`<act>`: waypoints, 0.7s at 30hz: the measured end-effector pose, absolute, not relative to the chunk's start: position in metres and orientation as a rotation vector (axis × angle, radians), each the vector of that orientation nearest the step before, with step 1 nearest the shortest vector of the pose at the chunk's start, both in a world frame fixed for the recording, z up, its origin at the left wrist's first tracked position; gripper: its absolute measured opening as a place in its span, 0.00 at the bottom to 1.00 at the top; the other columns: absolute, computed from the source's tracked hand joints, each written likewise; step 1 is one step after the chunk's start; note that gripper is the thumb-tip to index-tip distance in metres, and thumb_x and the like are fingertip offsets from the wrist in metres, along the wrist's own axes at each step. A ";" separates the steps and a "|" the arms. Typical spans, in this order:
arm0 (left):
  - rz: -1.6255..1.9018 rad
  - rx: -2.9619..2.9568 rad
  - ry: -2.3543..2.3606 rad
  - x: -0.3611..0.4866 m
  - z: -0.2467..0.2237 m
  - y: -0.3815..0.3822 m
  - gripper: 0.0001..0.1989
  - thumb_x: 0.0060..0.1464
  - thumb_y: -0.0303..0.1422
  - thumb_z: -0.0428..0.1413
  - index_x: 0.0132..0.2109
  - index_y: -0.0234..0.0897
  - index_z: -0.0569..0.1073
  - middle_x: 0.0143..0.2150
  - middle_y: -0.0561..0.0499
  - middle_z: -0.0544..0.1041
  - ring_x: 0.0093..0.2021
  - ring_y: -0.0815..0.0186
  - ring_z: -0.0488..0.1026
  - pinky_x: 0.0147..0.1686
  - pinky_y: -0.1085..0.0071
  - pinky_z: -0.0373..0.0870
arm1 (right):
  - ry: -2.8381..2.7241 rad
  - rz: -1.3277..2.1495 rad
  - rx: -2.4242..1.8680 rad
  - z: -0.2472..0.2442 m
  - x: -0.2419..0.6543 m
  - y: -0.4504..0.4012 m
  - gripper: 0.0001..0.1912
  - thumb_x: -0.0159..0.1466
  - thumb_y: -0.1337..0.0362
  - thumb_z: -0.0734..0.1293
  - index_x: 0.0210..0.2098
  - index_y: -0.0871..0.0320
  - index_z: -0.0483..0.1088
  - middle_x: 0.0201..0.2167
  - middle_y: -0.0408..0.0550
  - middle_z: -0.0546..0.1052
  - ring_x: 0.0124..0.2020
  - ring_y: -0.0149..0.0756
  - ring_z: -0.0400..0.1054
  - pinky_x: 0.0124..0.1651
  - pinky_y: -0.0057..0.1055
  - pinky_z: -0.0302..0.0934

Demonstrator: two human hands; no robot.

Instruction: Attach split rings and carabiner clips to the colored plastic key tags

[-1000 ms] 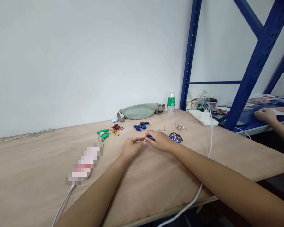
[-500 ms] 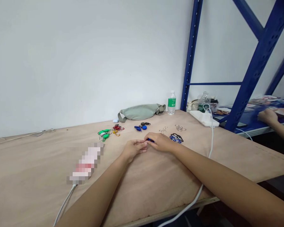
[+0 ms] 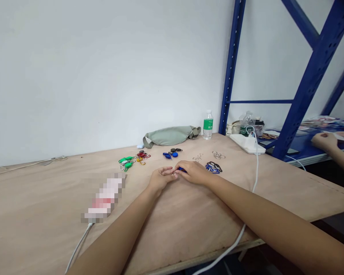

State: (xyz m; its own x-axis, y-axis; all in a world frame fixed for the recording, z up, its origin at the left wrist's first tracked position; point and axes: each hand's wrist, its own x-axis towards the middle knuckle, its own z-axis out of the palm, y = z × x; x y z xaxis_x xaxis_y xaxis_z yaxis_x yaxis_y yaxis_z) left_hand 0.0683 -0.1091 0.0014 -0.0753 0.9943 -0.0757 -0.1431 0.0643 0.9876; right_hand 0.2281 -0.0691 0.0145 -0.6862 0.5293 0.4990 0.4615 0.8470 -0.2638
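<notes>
1. A small blue piece (image 3: 182, 169) is held by the right hand (image 3: 192, 172), low over the middle of the counter (image 3: 60, 187). Its visible part slants from far left to near right; the rest is hidden by fingers, so its full long axis cannot be told.
2. The hands are brought together at the fingertips. A tiny shiny metal piece (image 3: 174, 173) is seen between them; whether it is gripped by the curved left hand (image 3: 159, 180) cannot be told.
3. Two small clusters of thin metal rings (image 3: 218, 154) are laid out beyond the right hand, near one pile of glossy blue and black oval clips (image 3: 213, 167); exact numbers are unclear.
4. Farther left, rounded plastic pieces in green (image 3: 128, 165), red (image 3: 142, 154), yellow (image 3: 141, 161), blue (image 3: 174, 154) and black (image 3: 173, 150) are grouped.
5. One soft fabric bag (image 3: 170, 135) is stretched lengthwise left to right, near one clear bottle (image 3: 208, 126), upright.
</notes>
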 end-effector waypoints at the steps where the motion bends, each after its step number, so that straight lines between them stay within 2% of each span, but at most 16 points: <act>1: 1.280 1.019 1.193 0.069 0.002 -0.109 0.26 0.25 0.25 0.66 0.38 0.32 0.68 0.34 0.47 0.77 0.33 0.65 0.74 0.42 0.65 0.69 | -2.439 0.159 -0.729 0.014 0.228 -0.069 0.10 0.60 0.63 0.58 0.38 0.56 0.67 0.38 0.47 0.73 0.37 0.35 0.67 0.39 0.30 0.57; 14: 1.280 1.000 1.153 0.071 0.003 -0.112 0.28 0.25 0.23 0.66 0.39 0.31 0.66 0.32 0.47 0.76 0.31 0.68 0.74 0.41 0.67 0.70 | -2.396 0.167 -0.746 0.015 0.228 -0.071 0.08 0.59 0.65 0.59 0.35 0.56 0.68 0.35 0.46 0.74 0.35 0.33 0.67 0.37 0.28 0.57; 21: 1.140 1.023 1.110 0.068 0.009 -0.114 0.13 0.34 0.30 0.63 0.31 0.28 0.73 0.31 0.46 0.76 0.31 0.68 0.73 0.38 0.70 0.72 | -2.408 0.089 -0.678 0.015 0.231 -0.068 0.08 0.58 0.65 0.59 0.35 0.55 0.69 0.35 0.45 0.75 0.35 0.33 0.68 0.37 0.27 0.57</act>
